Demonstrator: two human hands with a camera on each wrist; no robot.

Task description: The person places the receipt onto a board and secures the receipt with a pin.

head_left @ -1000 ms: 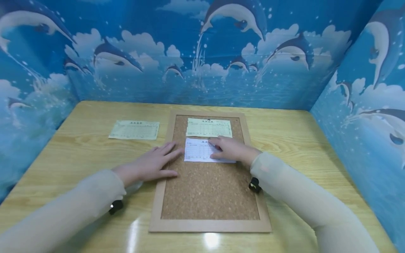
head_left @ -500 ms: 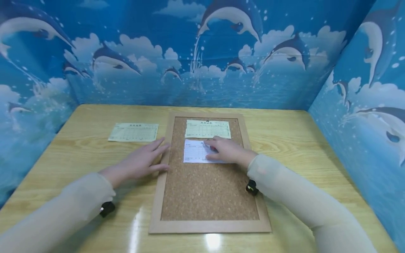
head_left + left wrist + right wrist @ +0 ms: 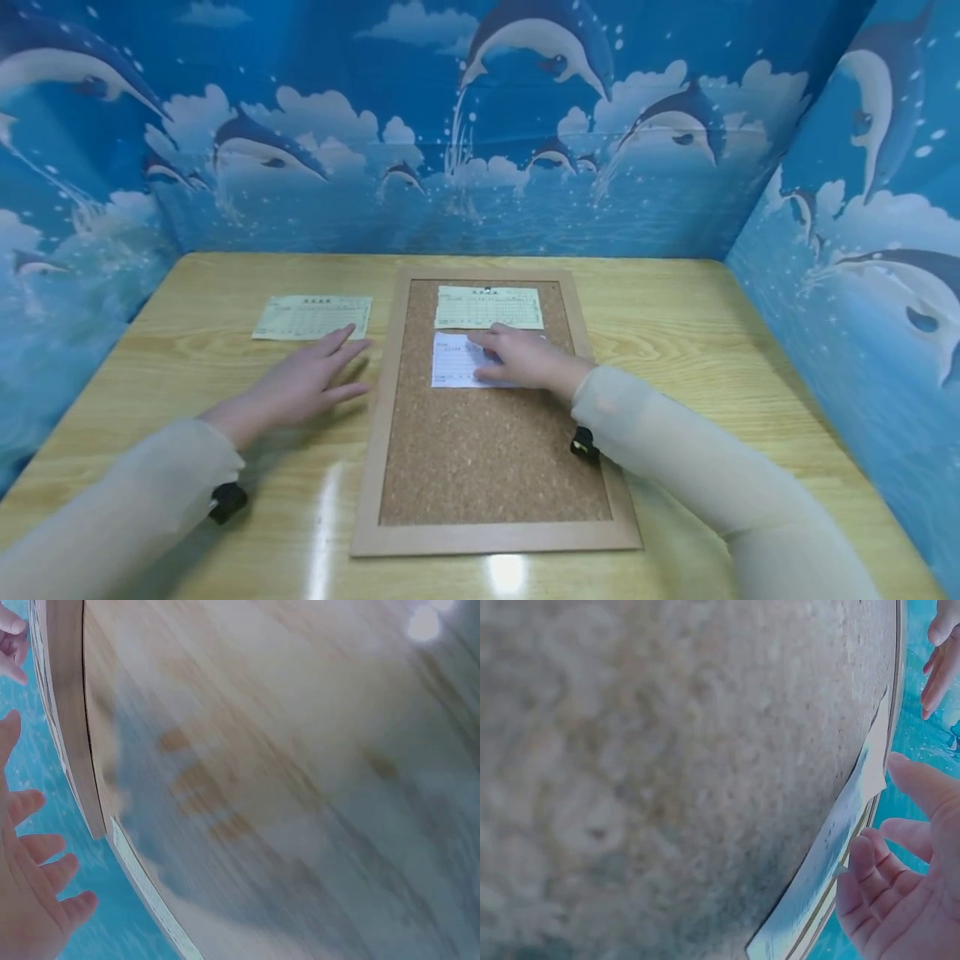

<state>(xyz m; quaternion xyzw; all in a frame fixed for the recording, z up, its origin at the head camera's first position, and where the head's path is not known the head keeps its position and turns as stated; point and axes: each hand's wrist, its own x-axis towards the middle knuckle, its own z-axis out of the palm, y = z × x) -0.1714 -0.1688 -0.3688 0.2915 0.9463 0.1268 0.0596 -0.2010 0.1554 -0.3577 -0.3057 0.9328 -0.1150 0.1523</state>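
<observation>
My left hand [image 3: 288, 387] is held over the table, left of the cork board [image 3: 495, 467], fingers spread and holding nothing. Its fingertips are close to a pale green printed slip [image 3: 300, 319] lying on the table. My right hand [image 3: 536, 358] is over a white printed slip [image 3: 450, 367] on the board and covers its right part. In the right wrist view the right hand's fingers [image 3: 870, 877] are loosely bent, and nothing shows between them. Whether they touch the paper I cannot tell. Just above the white slip lies another green slip [image 3: 487, 308], with a small dark pin at its top edge.
The board has a raised light wooden frame [image 3: 495, 539]. It lies on a glossy wood-grain table [image 3: 675, 333] with light glare near the front. Dolphin-print cloth [image 3: 420, 208] stands behind the table and at both sides.
My left hand has moved left, off the board's frame toward the green slip on the table. The right hand has shifted slightly left over the white slip. The slips keep their places.
</observation>
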